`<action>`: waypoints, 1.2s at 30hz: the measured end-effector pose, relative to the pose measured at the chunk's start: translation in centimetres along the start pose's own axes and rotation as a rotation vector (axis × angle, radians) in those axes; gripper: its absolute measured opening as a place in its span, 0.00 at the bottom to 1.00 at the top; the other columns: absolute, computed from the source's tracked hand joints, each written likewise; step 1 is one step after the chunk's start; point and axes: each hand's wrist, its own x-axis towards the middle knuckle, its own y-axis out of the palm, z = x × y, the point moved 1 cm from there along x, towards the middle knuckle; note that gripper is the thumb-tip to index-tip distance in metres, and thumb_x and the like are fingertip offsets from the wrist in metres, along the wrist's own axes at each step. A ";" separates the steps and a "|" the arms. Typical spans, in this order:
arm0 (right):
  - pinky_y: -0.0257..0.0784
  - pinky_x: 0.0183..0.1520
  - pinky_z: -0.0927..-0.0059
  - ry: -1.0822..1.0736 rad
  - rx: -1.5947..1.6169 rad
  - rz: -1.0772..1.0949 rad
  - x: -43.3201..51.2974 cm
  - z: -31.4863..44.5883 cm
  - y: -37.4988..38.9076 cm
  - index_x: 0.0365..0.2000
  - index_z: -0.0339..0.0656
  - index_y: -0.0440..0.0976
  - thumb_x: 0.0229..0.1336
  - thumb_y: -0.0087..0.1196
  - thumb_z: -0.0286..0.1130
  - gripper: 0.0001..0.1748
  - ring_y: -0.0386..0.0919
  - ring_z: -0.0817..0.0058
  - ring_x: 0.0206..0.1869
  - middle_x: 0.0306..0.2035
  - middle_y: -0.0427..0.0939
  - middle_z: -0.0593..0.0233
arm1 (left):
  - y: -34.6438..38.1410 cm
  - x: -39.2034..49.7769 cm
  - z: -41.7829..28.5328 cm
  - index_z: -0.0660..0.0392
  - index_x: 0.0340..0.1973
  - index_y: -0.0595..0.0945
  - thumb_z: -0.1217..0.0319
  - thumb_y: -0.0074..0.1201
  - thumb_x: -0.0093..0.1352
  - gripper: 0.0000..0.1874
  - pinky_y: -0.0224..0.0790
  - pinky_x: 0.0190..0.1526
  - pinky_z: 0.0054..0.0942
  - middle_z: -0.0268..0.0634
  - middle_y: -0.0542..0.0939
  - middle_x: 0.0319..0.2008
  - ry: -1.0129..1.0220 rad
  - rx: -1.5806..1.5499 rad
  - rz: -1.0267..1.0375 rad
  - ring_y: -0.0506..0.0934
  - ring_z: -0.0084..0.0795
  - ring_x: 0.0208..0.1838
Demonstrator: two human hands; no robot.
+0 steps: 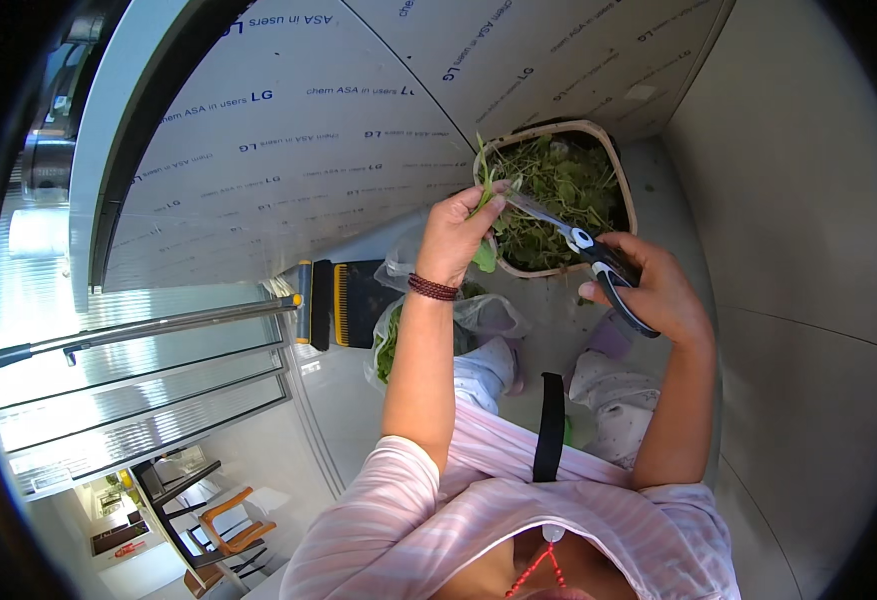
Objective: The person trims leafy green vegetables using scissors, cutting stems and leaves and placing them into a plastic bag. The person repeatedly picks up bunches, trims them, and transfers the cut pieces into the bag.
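Note:
Between its thumb and fingers my left hand (462, 221) pinches a few green leafy stems (486, 169), above the left rim of a bin. My right hand (656, 281) grips scissors (581, 238) with black and grey handles. Their blades point toward the left fingertips; how far apart the blades stand is hard to tell. Below lies the bin (628, 191), with a pale rim and a heap of cut greens (558, 199) inside. A clear plastic bag (495, 311) with more leafy greens (389, 349) rests on the floor, partly hidden by my left forearm.
A long-handled broom (319, 304) and a black dustpan (356, 304) with yellow trim stand left of the bag. Panels with printed film (318, 142) rise behind the bin. A plain wall (776, 225) is at the right, and a glazed sliding door (161, 367) at the left.

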 end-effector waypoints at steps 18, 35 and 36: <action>0.61 0.29 0.83 -0.012 -0.043 -0.034 0.2 0.2 0.3 0.42 0.32 0.75 0.39 0.71 0.27 0.26 0.65 0.89 0.26 0.24 0.70 0.78 | 0.5 -0.1 -0.2 0.64 0.45 0.80 0.73 0.51 0.70 0.11 0.65 0.40 0.18 0.34 0.82 0.38 -0.023 -0.129 0.212 0.74 0.18 0.38; 0.58 0.21 0.86 0.052 0.021 -0.261 0.8 0.2 1.7 0.48 0.38 0.74 0.44 0.70 0.36 0.30 0.67 0.92 0.20 0.22 0.77 0.72 | -14.9 -16.7 11.9 0.58 0.50 0.77 0.71 0.46 0.72 0.12 0.69 0.37 0.21 0.32 0.80 0.34 -0.350 0.398 -0.071 0.76 0.20 0.36; 0.58 0.21 0.87 0.047 0.005 -0.250 0.8 0.4 1.8 0.48 0.37 0.74 0.44 0.70 0.36 0.30 0.68 0.93 0.21 0.22 0.77 0.72 | -15.9 -17.7 14.2 0.60 0.51 0.76 0.71 0.47 0.71 0.13 0.70 0.39 0.22 0.33 0.80 0.34 -0.439 0.564 -0.069 0.77 0.21 0.36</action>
